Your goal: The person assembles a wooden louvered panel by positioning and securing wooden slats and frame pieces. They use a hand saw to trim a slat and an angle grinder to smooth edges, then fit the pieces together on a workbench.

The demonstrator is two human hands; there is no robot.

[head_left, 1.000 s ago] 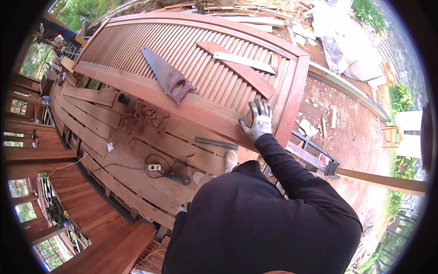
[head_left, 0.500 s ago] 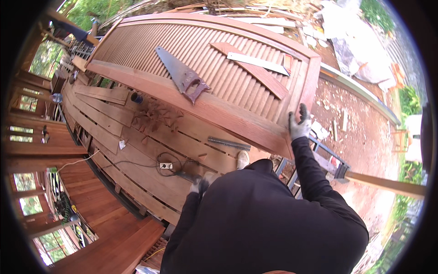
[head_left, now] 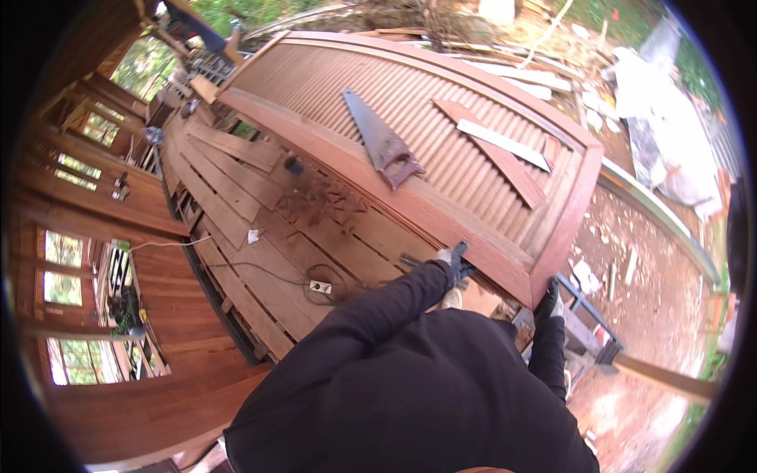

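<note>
A large reddish-brown louvered door (head_left: 473, 229) lies flat in front of me, its slats facing up. My left hand (head_left: 454, 262), in a grey and black glove, is closed round its near long edge. At the near right corner, my right hand (head_left: 553, 303), also gloved, grips the end of the frame; its fingers are partly hidden. A handsaw (head_left: 384, 142) with a dark red handle lies across the slats and the near rail. Farther right, a try square (head_left: 505, 145) with a white blade rests across a loose wooden board (head_left: 493, 158) on the slats.
Below the door is a plank deck (head_left: 236, 185) with wood offcuts (head_left: 323, 205) and sawdust. A power socket (head_left: 320, 287) on a cord lies there. A metal stand (head_left: 587, 311) is beside the right corner. Plastic sheeting (head_left: 650, 118) and scrap timber lie beyond.
My left hand has risen from low beside my body to the door's near edge. My right hand has shifted from the frame's top down to the corner. The view has turned.
</note>
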